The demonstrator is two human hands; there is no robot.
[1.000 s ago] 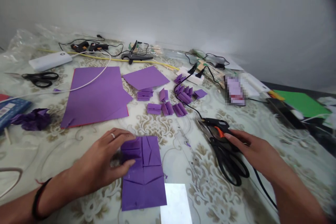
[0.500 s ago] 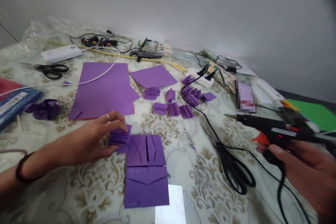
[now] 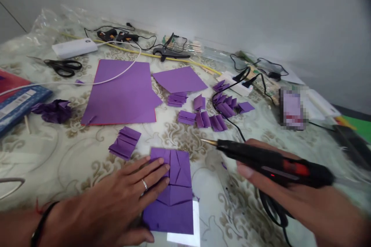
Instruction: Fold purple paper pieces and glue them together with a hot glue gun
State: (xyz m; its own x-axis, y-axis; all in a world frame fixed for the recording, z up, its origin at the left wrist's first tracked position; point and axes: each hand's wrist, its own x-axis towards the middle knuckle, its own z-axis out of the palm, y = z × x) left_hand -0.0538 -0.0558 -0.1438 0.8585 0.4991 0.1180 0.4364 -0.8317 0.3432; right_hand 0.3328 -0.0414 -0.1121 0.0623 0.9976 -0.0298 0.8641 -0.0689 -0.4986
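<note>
My left hand (image 3: 127, 197) lies flat with fingers spread on the left side of a folded purple paper panel (image 3: 175, 193) near the table's front edge. A small pleated purple piece (image 3: 124, 142) lies loose just behind and left of that hand. My right hand (image 3: 278, 193) is wrapped round a black glue gun (image 3: 272, 162), held above the table. Its metal tip points left, a little right of the panel's far corner. Black scissors (image 3: 272, 210) lie partly hidden under that hand.
A large purple sheet (image 3: 123, 92), a smaller purple square (image 3: 179, 79) and several folded purple pieces (image 3: 208, 114) lie behind. Further back are black scissors (image 3: 62, 65), a white power bank (image 3: 74, 47), cables, more glue guns (image 3: 116, 35) and a phone (image 3: 292, 108). A blue book (image 3: 20, 102) sits left.
My right hand picked the glue gun up off the table and swung it left toward the panel. My left hand set the pleated piece aside and came down flat on the panel.
</note>
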